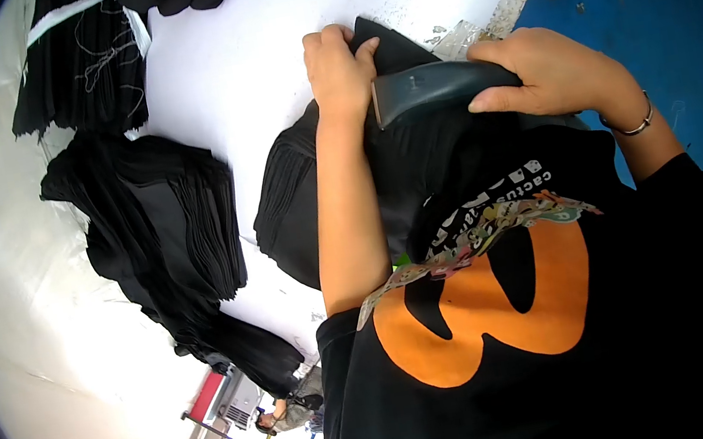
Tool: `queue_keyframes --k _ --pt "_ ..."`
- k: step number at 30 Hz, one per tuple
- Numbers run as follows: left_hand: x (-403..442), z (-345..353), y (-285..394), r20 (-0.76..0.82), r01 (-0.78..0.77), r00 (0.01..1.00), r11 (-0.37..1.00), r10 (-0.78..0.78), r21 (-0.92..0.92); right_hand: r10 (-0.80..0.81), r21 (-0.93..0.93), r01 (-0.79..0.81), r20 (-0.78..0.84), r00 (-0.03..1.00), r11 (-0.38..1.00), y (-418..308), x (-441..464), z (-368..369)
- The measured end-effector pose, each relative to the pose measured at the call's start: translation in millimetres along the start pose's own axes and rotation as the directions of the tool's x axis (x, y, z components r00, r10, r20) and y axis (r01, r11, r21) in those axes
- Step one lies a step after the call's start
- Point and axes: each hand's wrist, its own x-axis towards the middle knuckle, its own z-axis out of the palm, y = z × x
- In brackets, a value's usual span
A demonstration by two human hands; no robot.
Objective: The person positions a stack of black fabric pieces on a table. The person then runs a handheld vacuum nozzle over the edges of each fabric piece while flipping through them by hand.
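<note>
My left hand is closed on the upper edge of a stack of black fabric pieces, its thumb beside a pointed corner of the cloth. My right hand grips a dark grey-green handheld tool that looks like an electric hair clipper. The tool lies sideways over the fabric, its flat head pointing at my left wrist. Whether the head touches the cloth is unclear. Part of the fabric is hidden under my left forearm and the tool.
More black fabric piles lie to the left on the white table. At the upper left, another stack has loose threads and a white band. Blue floor shows at right. A person is in the background.
</note>
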Motion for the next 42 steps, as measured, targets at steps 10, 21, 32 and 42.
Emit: queue_keyframes --k 10,21,32,42 --pt "-24.0 -2.5 -14.4 0.079 0.175 0.981 0.633 -0.177 -0.754 -0.044 0.045 0.053 -0.182 0.982 0.998 40.4 59.7 0.0" --pt "-58.6 -44.3 -14.8 0.224 0.198 0.973 0.691 -0.055 -0.695 0.217 0.293 -0.112 -0.356 0.909 0.950 26.2 22.1 -8.1" --pt "-20.3 -12.6 -14.9 0.025 -0.111 0.994 0.991 0.110 0.070 0.309 0.317 -0.200 -0.342 0.888 0.927 24.9 -9.3 -15.5" --pt "-45.4 -30.5 -15.3 0.368 0.345 0.923 0.657 -0.110 -0.670 -0.166 0.066 0.197 -0.325 0.931 0.978 20.4 71.9 17.1"
